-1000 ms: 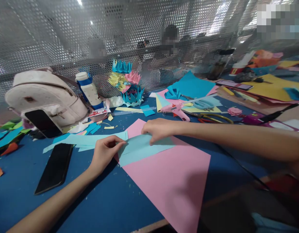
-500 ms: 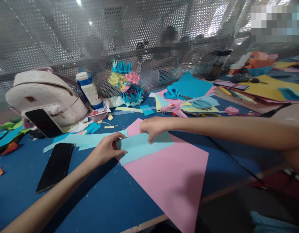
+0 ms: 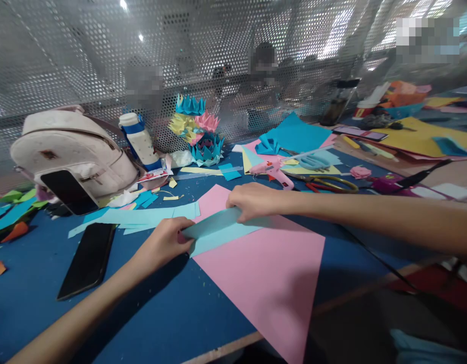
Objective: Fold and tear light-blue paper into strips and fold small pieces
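Observation:
A light blue paper strip lies across a large pink sheet, its far long edge turned up and over toward me. My left hand pinches the strip's left end between thumb and fingers. Closed on the raised edge farther right is my right hand, with its fingertips partly hidden. The pink sheet reaches past the near edge of the blue table. More light blue strips are stacked just beyond my left hand.
A black phone lies left of my left forearm. Behind stand a white backpack, a bottle and folded-paper flowers. A pink glue gun and scissors lie beyond my right arm; a black cable runs beneath it.
The strip lay flat before; its far edge is now lifted and folded toward me. My left fingers have closed on its end, and my right hand has shifted slightly right.

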`<move>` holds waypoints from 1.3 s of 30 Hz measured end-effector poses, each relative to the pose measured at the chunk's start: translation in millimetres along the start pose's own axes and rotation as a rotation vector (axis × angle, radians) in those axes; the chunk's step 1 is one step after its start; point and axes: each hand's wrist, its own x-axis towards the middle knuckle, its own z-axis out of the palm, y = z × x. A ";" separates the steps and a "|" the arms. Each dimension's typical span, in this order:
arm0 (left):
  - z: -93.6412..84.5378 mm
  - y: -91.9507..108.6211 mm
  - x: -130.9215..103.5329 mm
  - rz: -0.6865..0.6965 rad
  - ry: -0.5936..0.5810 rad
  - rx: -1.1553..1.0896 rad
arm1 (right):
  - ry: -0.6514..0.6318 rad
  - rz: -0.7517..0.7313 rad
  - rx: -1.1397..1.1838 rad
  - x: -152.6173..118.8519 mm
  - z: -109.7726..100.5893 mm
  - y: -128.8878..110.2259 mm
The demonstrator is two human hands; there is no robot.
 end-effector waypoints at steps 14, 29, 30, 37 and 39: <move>16.7 2.7 -20.2 0.296 0.134 0.505 | 0.225 -0.043 -0.238 -38.9 39.1 -4.8; 31.3 26.5 -62.5 0.364 0.161 0.752 | 0.229 -0.116 -0.130 -70.6 56.6 -0.7; 32.3 26.9 -67.0 0.337 0.141 0.729 | 0.208 -0.135 -0.096 -71.2 53.9 0.9; 37.2 23.2 -78.1 0.268 0.114 0.655 | 0.154 -0.224 0.053 -45.1 36.4 -14.4; 38.3 23.0 -78.2 0.276 0.130 0.662 | 0.158 -0.263 0.061 -34.0 35.1 -23.2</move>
